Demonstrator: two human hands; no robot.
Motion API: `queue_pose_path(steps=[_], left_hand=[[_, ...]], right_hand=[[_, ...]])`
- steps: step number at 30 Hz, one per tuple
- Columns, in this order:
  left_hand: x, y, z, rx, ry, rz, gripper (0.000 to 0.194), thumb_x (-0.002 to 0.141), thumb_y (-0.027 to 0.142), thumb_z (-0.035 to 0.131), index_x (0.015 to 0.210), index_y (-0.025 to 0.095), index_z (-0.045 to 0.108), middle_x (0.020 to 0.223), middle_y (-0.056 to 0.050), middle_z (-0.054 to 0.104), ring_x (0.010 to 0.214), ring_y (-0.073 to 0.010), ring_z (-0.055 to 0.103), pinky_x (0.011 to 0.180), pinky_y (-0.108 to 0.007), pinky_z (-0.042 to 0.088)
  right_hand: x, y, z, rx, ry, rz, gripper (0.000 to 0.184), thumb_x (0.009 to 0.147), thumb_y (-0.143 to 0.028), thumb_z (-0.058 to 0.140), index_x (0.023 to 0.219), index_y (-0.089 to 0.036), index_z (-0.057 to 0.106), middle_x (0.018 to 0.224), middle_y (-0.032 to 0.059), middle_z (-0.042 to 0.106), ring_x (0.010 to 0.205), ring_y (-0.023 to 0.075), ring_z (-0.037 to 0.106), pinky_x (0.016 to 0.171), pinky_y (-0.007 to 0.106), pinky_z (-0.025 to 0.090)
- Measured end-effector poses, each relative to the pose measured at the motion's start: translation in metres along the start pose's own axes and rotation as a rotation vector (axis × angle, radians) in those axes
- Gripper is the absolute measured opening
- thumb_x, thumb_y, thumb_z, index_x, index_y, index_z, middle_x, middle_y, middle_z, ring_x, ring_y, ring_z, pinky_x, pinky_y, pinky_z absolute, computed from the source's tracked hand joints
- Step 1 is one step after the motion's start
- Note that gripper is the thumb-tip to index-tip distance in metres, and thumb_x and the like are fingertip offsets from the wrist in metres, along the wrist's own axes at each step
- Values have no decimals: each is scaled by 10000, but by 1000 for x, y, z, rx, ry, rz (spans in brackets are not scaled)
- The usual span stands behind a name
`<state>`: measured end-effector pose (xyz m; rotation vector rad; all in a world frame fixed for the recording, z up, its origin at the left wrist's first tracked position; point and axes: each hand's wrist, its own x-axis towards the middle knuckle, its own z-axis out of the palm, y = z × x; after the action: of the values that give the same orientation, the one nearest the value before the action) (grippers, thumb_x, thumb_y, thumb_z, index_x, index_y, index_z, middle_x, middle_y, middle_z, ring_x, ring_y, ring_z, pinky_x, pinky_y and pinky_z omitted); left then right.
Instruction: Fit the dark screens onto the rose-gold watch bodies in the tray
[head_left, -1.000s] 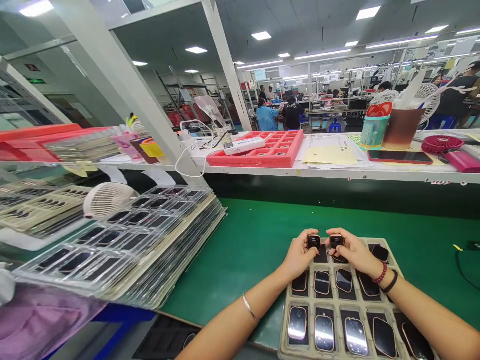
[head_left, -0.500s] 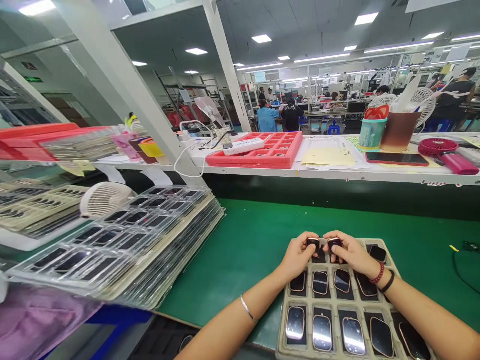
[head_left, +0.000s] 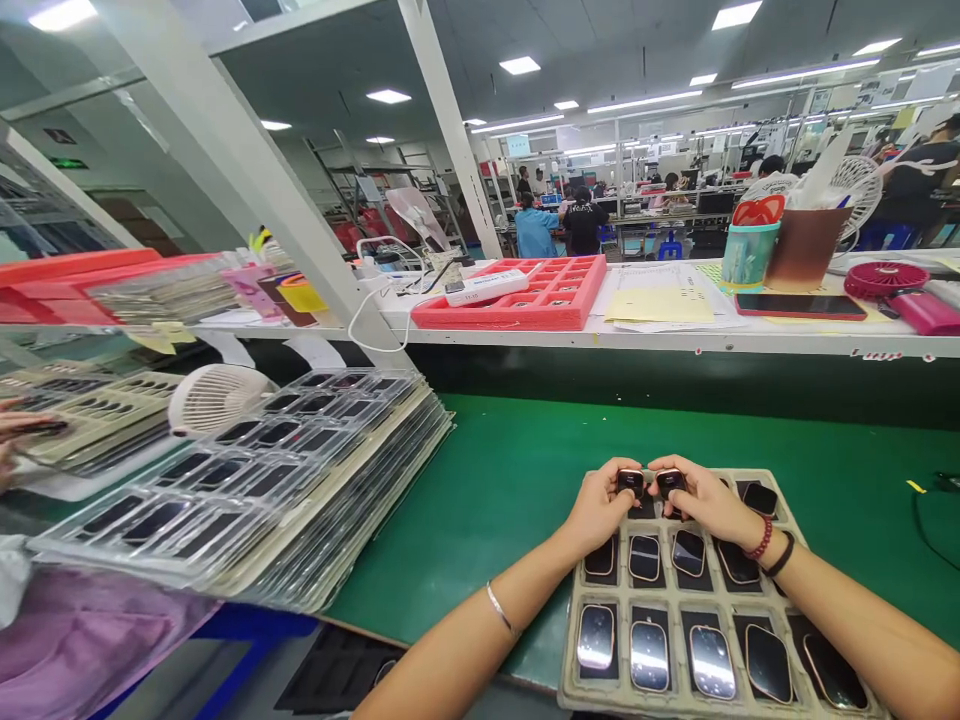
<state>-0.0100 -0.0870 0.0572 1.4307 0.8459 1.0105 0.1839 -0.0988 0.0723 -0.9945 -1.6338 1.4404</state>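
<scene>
My left hand (head_left: 606,500) pinches a smartwatch body (head_left: 631,484) with a dark screen and gold-toned rim. Close beside it, my right hand (head_left: 694,496) grips a second smartwatch body (head_left: 670,482) of the same look, thumb against its face. Both are held just above the far row of a beige moulded tray (head_left: 622,598). Several more watch bodies lie face up in the tray's compartments on dark pads, such as a watch (head_left: 648,655) in the near row. My right forearm covers part of the tray's right side.
At left stands a tall stack of clear trays (head_left: 285,480) holding dark screens, with a white fan (head_left: 217,398) behind. A shelf above the green mat (head_left: 480,480) carries a red foam tray (head_left: 517,315), cups and a phone (head_left: 799,306). Another person's hand (head_left: 15,430) shows at far left.
Both hands keep hold of the two watches in nearly the same place. The view has shifted slightly. Another person's hand has appeared at the far left.
</scene>
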Motion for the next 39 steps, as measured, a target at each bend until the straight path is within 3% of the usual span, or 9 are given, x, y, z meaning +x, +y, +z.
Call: queue_pose_path(steps=[39], left_hand=[[0, -6, 0, 18, -16, 18, 351, 713, 66, 484, 1050, 141, 548, 907, -36, 615, 748, -118, 598, 720, -246, 501]], right_hand=[[1, 8, -3, -43, -37, 16, 359, 771, -199, 485, 1129, -176, 467, 929, 41, 603, 663, 130, 576, 625, 280, 436]])
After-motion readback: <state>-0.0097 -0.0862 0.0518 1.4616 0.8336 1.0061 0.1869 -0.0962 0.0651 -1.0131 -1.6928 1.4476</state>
